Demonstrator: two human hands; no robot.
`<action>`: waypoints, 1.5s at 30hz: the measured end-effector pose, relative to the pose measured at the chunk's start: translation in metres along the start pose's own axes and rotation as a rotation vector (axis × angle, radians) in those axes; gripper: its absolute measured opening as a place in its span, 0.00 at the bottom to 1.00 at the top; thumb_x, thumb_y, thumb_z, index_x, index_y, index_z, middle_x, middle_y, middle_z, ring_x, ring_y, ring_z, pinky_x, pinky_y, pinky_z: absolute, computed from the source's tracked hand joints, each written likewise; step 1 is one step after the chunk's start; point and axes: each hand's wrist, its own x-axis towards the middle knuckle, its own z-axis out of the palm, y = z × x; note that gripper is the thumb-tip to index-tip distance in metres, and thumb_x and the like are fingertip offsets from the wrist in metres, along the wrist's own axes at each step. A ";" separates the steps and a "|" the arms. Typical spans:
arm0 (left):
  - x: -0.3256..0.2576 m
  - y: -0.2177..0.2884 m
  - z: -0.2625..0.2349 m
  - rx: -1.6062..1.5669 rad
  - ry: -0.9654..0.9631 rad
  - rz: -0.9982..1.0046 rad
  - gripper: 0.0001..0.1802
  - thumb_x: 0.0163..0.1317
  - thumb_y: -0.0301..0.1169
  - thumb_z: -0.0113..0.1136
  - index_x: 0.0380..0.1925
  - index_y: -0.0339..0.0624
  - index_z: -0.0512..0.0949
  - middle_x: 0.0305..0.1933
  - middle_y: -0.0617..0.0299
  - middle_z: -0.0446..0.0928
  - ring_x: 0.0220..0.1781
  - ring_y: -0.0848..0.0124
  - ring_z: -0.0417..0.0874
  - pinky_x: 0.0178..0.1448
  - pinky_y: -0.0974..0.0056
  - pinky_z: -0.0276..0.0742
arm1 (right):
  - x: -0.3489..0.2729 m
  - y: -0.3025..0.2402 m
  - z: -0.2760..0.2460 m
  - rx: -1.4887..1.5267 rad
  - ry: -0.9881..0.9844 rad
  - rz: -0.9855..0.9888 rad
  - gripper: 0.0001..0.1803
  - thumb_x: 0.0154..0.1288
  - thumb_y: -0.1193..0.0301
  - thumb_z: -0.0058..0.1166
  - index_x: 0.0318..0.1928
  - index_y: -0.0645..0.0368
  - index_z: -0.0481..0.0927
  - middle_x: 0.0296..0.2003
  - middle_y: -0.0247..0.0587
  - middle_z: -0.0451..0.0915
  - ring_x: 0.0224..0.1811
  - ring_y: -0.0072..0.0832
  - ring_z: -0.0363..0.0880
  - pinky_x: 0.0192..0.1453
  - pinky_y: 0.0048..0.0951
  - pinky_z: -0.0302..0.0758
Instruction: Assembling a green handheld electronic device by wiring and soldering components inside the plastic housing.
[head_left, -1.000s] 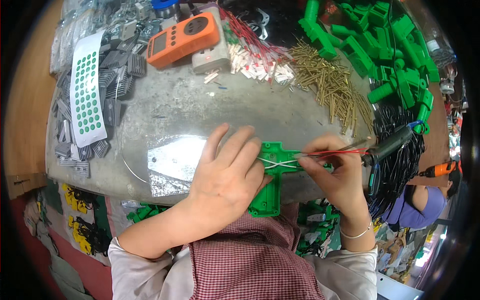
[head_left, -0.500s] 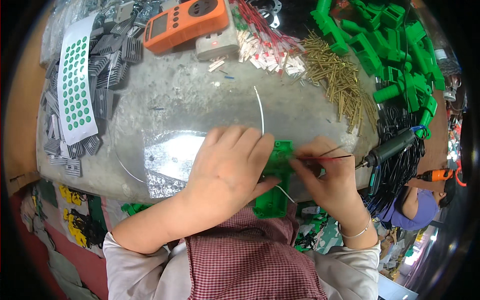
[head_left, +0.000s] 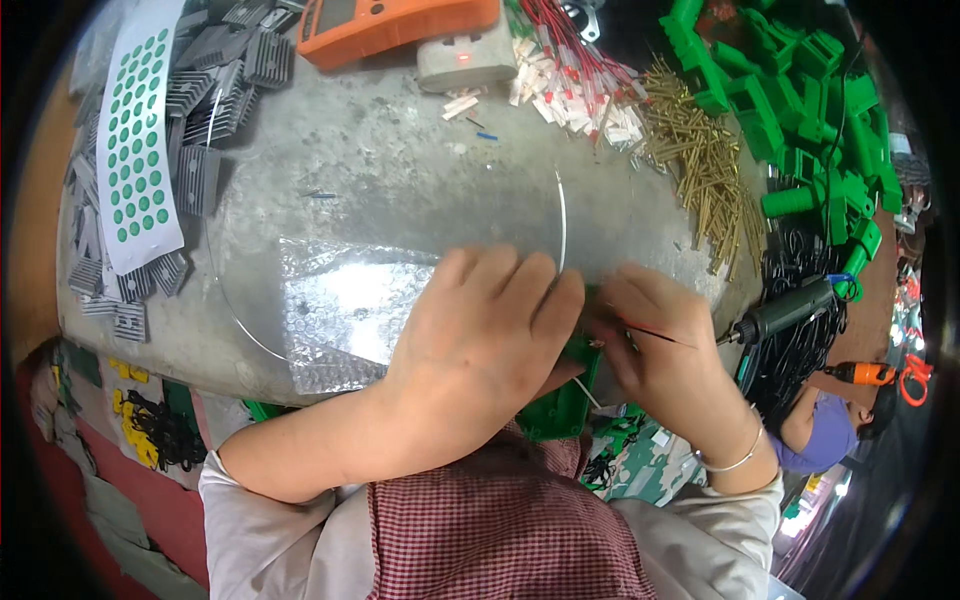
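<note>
My left hand (head_left: 480, 345) is closed over a green plastic housing (head_left: 558, 418) at the bench's near edge, covering much of it. A white cable (head_left: 562, 225) runs out beyond my left fingers, and a short white length shows below them against the housing. My right hand (head_left: 655, 330) is pinched at the housing's right side, close to my left fingertips. Thin red and black wires (head_left: 660, 336) stick out across its fingers; their other ends are hidden. Beside my left hand lies a clear plastic bag (head_left: 335, 325).
Grey finned metal blocks (head_left: 200, 178) and a sheet of green round stickers (head_left: 140, 150) lie left. An orange meter (head_left: 400, 28), red-wired connectors (head_left: 590, 95) and brass screws (head_left: 705, 165) line the back. Green housings (head_left: 770, 110) and an electric screwdriver (head_left: 790, 308) are at right.
My right hand has come in closer to my left fingers at the housing, and the wires now lie across its fingers. The view has shifted slightly; my left hand keeps its hold.
</note>
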 end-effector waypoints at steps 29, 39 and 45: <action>-0.002 -0.003 0.002 -0.022 0.031 0.038 0.36 0.44 0.42 0.72 0.54 0.40 0.73 0.46 0.57 0.73 0.46 0.59 0.74 0.53 0.57 0.68 | -0.023 -0.012 0.007 -0.010 0.179 -0.002 0.08 0.52 0.78 0.65 0.34 0.61 0.81 0.33 0.42 0.80 0.32 0.40 0.79 0.36 0.35 0.77; -0.003 -0.004 -0.001 -0.045 -0.009 0.004 0.35 0.46 0.42 0.71 0.54 0.40 0.73 0.48 0.57 0.73 0.48 0.58 0.74 0.54 0.55 0.69 | -0.006 -0.025 -0.008 -0.238 -0.096 0.061 0.10 0.53 0.74 0.64 0.36 0.59 0.78 0.31 0.41 0.79 0.32 0.40 0.80 0.32 0.36 0.76; -0.004 -0.005 0.008 -0.040 0.057 0.028 0.34 0.48 0.42 0.69 0.54 0.40 0.73 0.47 0.56 0.72 0.48 0.58 0.73 0.53 0.55 0.67 | -0.016 -0.020 -0.002 -0.203 0.006 0.020 0.10 0.53 0.73 0.65 0.35 0.58 0.78 0.30 0.40 0.77 0.32 0.39 0.80 0.33 0.36 0.77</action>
